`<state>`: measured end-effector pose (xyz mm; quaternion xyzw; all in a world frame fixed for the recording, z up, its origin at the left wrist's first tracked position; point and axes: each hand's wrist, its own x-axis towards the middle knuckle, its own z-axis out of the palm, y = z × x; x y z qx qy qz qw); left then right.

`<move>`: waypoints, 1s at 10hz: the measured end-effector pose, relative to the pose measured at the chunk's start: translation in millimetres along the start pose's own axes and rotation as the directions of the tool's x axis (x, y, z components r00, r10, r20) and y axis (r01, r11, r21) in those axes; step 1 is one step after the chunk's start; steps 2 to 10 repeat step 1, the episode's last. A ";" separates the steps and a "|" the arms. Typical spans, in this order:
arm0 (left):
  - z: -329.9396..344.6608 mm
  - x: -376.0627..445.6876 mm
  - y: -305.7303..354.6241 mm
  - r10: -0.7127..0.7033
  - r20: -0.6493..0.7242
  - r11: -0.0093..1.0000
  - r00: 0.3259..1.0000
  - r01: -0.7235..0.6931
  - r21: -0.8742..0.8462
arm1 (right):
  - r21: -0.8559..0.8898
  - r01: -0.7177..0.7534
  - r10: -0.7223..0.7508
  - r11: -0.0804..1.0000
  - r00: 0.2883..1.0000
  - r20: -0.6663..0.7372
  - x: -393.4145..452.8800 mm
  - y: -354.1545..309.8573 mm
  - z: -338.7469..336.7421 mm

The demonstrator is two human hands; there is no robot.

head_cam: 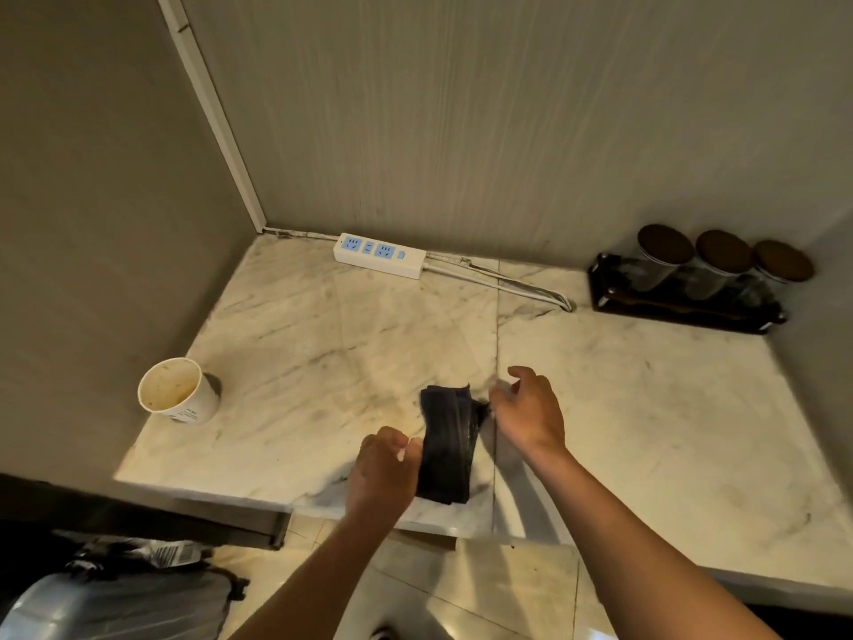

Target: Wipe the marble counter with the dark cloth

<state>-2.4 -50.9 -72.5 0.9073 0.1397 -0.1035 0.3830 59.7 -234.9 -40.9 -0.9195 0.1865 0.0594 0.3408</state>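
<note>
A dark cloth point(447, 443), folded into a narrow strip, lies near the front edge of the white marble counter point(646, 408). My left hand point(385, 468) pinches the cloth's left side near its lower half, fingers curled. My right hand point(531, 411) is at the cloth's upper right corner, fingertips touching or gripping it; motion blur hides the exact hold.
A used paper cup point(177, 390) stands at the counter's left edge. A white power strip point(378, 255) with its cable lies along the back wall. A dark tray point(683, 307) with three lidded jars sits at the back right. Bags lie on the floor at lower left.
</note>
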 end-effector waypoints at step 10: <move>-8.1 0.4 10.0 0.099 -0.083 0.994 0.992 -0.095 0.049 | -0.037 0.094 -0.097 0.995 0.991 -0.088 -10.3 -0.7 -22.4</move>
